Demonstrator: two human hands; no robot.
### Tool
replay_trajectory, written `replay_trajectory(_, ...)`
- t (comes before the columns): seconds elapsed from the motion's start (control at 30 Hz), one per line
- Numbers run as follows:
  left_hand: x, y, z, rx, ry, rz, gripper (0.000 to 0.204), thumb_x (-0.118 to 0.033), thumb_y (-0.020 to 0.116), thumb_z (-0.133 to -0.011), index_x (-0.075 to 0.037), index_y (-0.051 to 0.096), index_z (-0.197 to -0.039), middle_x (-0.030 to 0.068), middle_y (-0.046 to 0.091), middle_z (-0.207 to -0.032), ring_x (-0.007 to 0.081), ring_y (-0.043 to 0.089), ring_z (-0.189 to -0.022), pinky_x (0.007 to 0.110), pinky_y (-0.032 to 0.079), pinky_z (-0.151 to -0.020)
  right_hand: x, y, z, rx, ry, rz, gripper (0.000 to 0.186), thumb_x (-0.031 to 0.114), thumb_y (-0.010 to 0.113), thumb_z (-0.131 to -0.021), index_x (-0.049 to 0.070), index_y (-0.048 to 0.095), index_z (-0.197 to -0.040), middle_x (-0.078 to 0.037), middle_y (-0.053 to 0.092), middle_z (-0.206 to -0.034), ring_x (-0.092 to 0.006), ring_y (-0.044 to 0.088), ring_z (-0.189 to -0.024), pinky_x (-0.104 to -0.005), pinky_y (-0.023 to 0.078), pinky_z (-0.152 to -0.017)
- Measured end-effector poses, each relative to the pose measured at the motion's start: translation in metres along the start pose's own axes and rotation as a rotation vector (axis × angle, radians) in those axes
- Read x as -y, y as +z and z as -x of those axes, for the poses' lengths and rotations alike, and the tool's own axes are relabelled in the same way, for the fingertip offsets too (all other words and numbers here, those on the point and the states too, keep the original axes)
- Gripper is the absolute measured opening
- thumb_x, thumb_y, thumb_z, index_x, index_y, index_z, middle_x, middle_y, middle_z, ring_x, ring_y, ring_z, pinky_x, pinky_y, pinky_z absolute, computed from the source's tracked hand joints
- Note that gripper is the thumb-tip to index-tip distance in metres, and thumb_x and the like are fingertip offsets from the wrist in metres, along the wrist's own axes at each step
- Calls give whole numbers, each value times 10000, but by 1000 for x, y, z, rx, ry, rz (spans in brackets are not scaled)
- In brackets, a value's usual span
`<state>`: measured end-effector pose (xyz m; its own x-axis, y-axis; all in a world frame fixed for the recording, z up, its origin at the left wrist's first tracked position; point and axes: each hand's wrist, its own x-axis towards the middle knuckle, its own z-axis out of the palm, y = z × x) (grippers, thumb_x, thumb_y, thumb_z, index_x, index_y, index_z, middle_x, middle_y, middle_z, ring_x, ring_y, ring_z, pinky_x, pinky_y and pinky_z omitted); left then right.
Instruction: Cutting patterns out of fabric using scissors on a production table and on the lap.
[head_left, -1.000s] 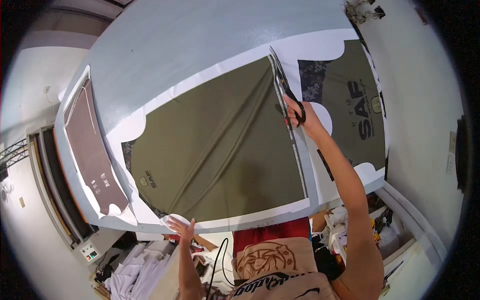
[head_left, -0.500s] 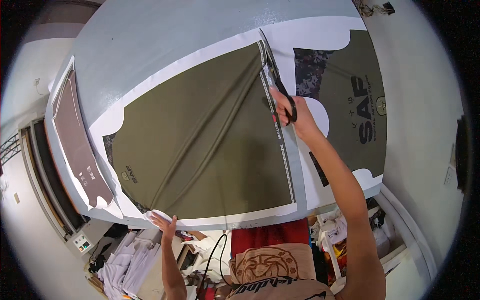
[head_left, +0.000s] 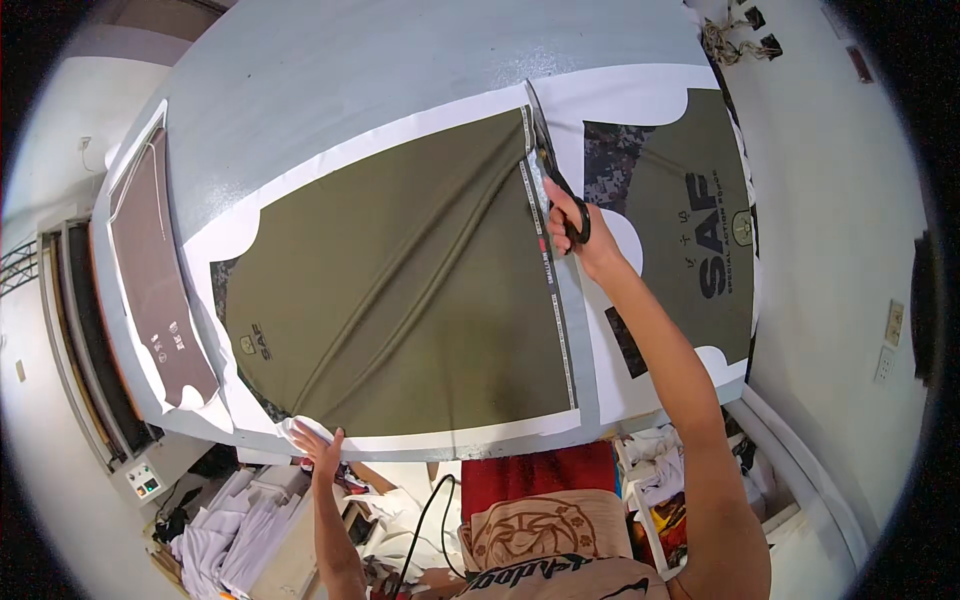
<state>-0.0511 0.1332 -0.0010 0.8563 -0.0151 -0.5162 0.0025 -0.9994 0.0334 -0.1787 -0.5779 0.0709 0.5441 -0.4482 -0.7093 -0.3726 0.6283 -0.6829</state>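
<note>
A large olive-green printed fabric panel (head_left: 400, 290) with white margins lies on the grey table. My right hand (head_left: 582, 228) is closed round the black handles of large scissors (head_left: 574, 205). The scissor blades point away from me along the panel's right edge, beside its dark printed strip, near the far corner. At the panel's near left corner, my left hand (head_left: 318, 446) grips the white edge, which bunches up at the fingers. Diagonal folds run across the cloth between the two hands.
On the right lies another printed panel (head_left: 700, 240) in olive and camouflage. A narrow brown piece (head_left: 160, 270) rests at the table's left end. White cloth (head_left: 235, 530) is heaped below the near edge, with a black cable (head_left: 425, 520) nearby. A roller machine (head_left: 85, 330) stands left.
The view has shifted slightly, so the table sits a little lower in it. My right hand with the scissors stays near the same stretch of edge, and my left hand keeps its corner.
</note>
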Motion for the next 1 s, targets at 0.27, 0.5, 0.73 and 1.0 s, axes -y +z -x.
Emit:
replay_trajectory(0.27,8,3,0,-40,-14,18,1186,-510,727,-899,-228,-159,-1635,271,-231,-1662,604,-106,-1500,720,95,-1186,-3,4,-3,-17,-37,61,600,669,749,-840,190,430,-671,47,426,-621,-93,409,-510,-260,347,-530)
replay_trajectory(0.5,3,9,-2,-63,-6,64,1183,-532,728,-891,-258,-148,-1637,245,-223,-1673,593,-106,-1505,773,109,-1151,-2,-1,-4,30,-22,-7,625,673,761,-826,185,407,-661,41,414,-614,-104,410,-507,-271,338,-518)
replay_trajectory(0.73,13,16,-5,-105,-24,-1,1190,-567,725,-883,-259,-140,-1639,232,-212,-1680,576,-92,-1516,772,129,-1151,-2,-3,-2,38,-13,-3,625,667,769,-822,186,404,-660,33,430,-624,-101,423,-530,-267,346,-535)
replay_trajectory(1.0,0,13,-1,-37,-70,73,1217,-528,754,-865,-224,-133,-1642,250,-226,-1672,557,-143,-1517,712,46,-1192,-4,-3,-5,-14,-23,12,612,621,821,-797,185,429,-621,40,436,-586,-95,423,-493,-281,361,-502)
